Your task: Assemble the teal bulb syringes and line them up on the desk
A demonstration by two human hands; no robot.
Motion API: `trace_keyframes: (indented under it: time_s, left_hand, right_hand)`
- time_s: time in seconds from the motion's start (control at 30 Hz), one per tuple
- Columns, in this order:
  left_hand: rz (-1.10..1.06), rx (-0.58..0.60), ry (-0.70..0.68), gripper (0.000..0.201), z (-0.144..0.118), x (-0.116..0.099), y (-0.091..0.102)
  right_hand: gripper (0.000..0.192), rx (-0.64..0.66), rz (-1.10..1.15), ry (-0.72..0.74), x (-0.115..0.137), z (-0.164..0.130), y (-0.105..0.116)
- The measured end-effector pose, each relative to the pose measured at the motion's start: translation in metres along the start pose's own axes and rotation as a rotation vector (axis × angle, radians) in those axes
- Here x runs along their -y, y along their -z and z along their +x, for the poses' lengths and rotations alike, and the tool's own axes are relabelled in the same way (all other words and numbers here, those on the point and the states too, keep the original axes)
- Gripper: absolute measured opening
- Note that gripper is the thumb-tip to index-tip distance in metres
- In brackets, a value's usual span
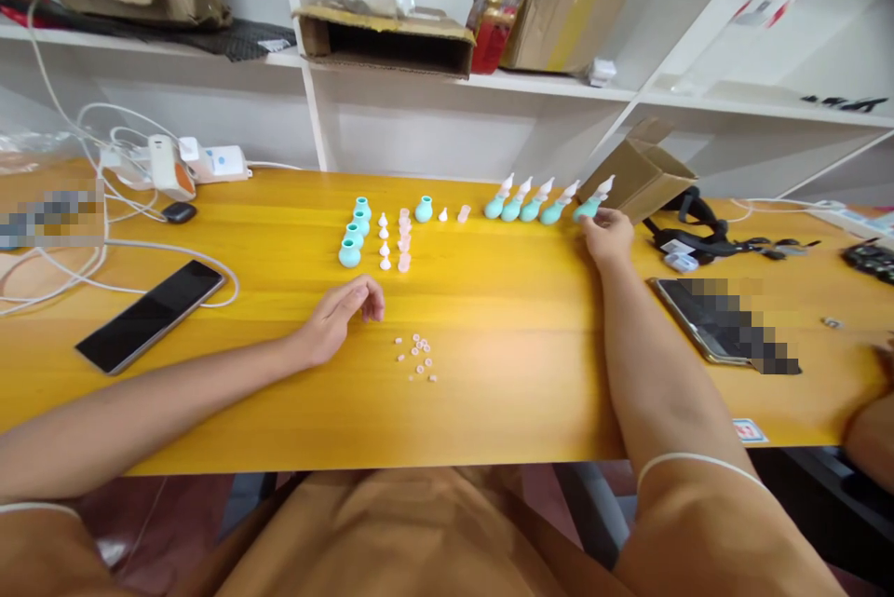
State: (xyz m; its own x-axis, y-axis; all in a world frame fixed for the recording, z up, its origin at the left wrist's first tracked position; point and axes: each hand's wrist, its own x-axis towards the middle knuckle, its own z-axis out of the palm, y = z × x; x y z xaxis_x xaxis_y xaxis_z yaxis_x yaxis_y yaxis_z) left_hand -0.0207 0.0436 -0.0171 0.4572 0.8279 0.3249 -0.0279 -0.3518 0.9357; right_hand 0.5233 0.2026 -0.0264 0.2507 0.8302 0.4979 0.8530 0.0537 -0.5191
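My right hand is closed on the teal bulb of a nasal aspirator with a clear tip, at the right end of a row. Beside it stand several similar bulb aspirators. My left hand rests on its side on the table, fingers loosely curled with a gap to the thumb; nothing shows in it. Beyond it are teal bulbs in a line, small white cone tips and pale pink connectors. One bulb, one cone and one connector lie apart. Tiny pink rings are scattered nearby.
A dark phone and white cables lie left. An open cardboard box, black straps and another phone are on the right. White shelves with boxes stand behind. Part of another person's arm shows far right.
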Motion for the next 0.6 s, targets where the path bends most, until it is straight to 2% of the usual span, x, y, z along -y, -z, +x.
trace_keyframes:
  time_s: [0.13,0.37,0.53,0.6]
  left_hand:
    - [-0.002,0.009,0.001,0.05,0.001,-0.003,-0.001]
    - [0.019,0.03,0.006,0.051,0.001,-0.003,-0.001]
    - [0.035,0.033,0.02,0.052,0.001,-0.001,0.0]
    - [0.041,0.04,0.022,0.052,0.001,-0.001,0.0]
  right_hand:
    - [0.023,-0.036,-0.026,-0.191,-0.008,0.006,-0.008]
    - [0.02,-0.023,-0.005,-0.248,-0.004,0.005,-0.013]
    - [0.005,-0.039,0.031,-0.269,-0.002,0.006,-0.013]
    - [0.008,-0.043,0.04,-0.274,-0.002,0.007,-0.013]
